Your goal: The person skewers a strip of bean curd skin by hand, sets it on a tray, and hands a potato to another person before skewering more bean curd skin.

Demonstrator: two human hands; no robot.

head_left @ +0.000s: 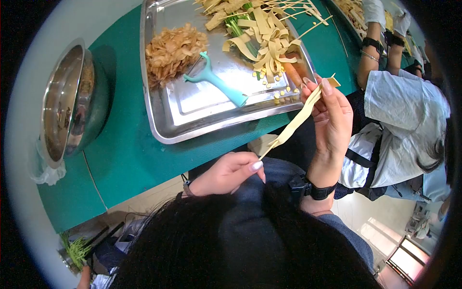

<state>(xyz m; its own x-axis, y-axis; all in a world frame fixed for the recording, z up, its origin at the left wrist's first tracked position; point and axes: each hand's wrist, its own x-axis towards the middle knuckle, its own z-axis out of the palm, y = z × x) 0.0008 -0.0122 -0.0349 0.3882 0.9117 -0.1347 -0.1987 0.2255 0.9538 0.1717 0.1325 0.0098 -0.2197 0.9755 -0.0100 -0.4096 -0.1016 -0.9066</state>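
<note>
A long pale yellow strip, apparently tofu skin, runs lengthwise along a thin wooden skewer. My left hand is closed on the skewer's bare lower end, low in front of my body. Higher up on the right, my right hand pinches the far end of the strip between thumb and fingers, where a skewer tip pokes out. Both hands are off the metal tray, just past its near right corner. Inside the tray lies a pile of similar loose strips, with a carrot beside it.
A turquoise peeler and a heap of thin brown slices lie in the tray. Several skewers stick out at its back. To the left stands a steel bowl on the green table. A co-worker is on the right.
</note>
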